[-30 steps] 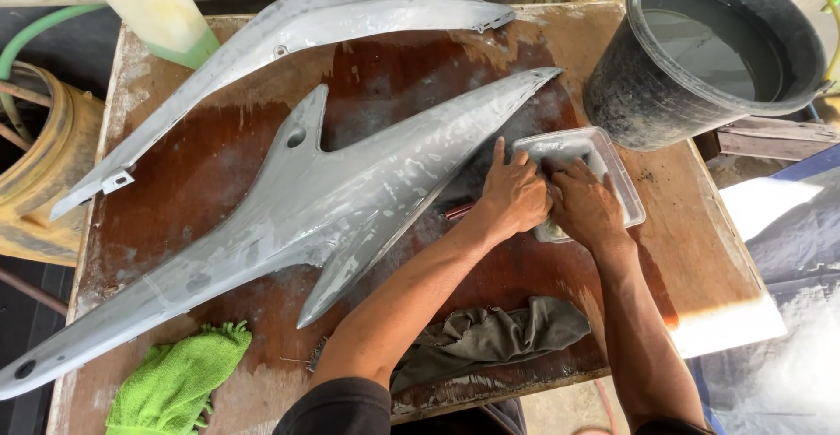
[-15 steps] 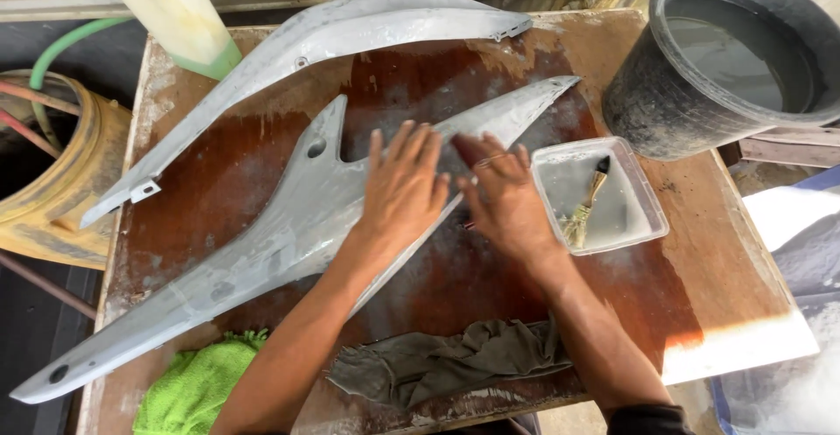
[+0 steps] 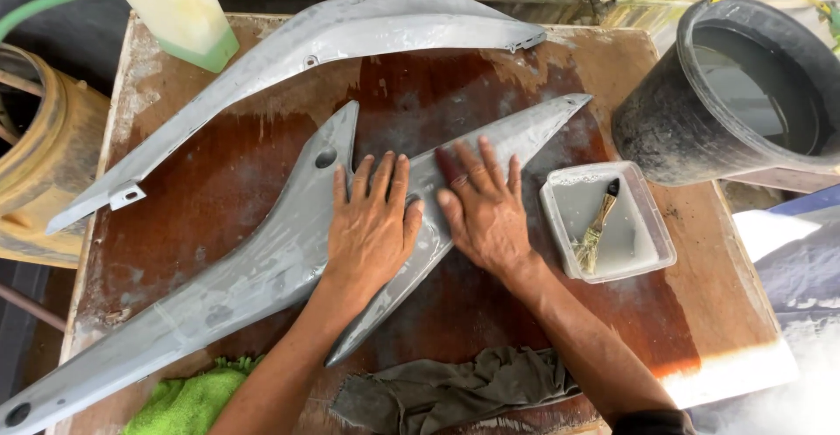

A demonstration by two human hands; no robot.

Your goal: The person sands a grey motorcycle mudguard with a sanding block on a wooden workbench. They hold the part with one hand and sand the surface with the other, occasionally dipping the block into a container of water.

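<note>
Head view, looking down on a worn wooden table (image 3: 219,199).

- Grey body panel (image 3: 262,277), long and pointed at both ends, lies diagonally across the table, from the lower left corner up to a tip near the right centre. Surface looks dull and smeared.
- Left hand (image 3: 372,225) rests flat on the middle of this panel, palm down, fingers spread and extended; it grips nothing.
- Right hand (image 3: 484,212) lies flat just beside the left, also palm down on the panel's upper section, fingers splayed and straight, nothing clasped. The thumbs are nearly touching.
- Second grey panel (image 3: 350,37), curved, lies along the far edge of the table, apart from the first.
- Small clear plastic tray (image 3: 647,216) sits just right of the right hand, with a small brush (image 3: 597,229) lying in it, bristles toward the person.
- Dark bucket (image 3: 665,129) stands at the table's far right corner; liquid shows inside.
- Grey-brown rag (image 3: 455,387) lies crumpled at the near edge, between the forearms.
- Green cloth (image 3: 188,400) sits at the near left, partly under the panel's tail.
- Pale bottle (image 3: 175,6) stands at the far left.
</note>
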